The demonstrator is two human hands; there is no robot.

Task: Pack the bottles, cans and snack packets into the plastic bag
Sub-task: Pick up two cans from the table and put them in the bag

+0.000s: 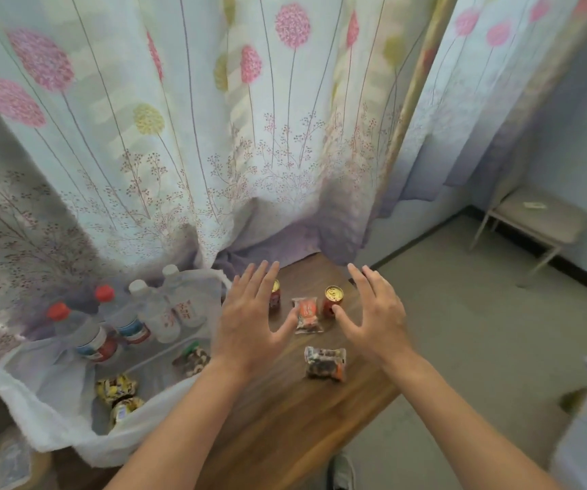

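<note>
Over the counter (285, 422), the left hand (253, 323) and right hand (377, 313) hover spread and empty.
Two cans (332, 300) stand upright by two snack packets (325, 362); four bottles (150, 309) lean in the plastic bag (55, 429), caps toward the curtain (179, 136).

Single view: wide-angle cam worn on the person's head, facing fwd and tilted down along both forearms. Close in: left hand (249, 320) and right hand (378, 313) sit mid-frame over the dark brown wooden table top (285, 419). Pale curtain w/ pink flower print (179, 136) fills upper frame. Translucent white plastic bag (48, 429) lower left. Grey floor (461, 313) and beige-seated metal-leg stool (539, 217) at right.
</note>
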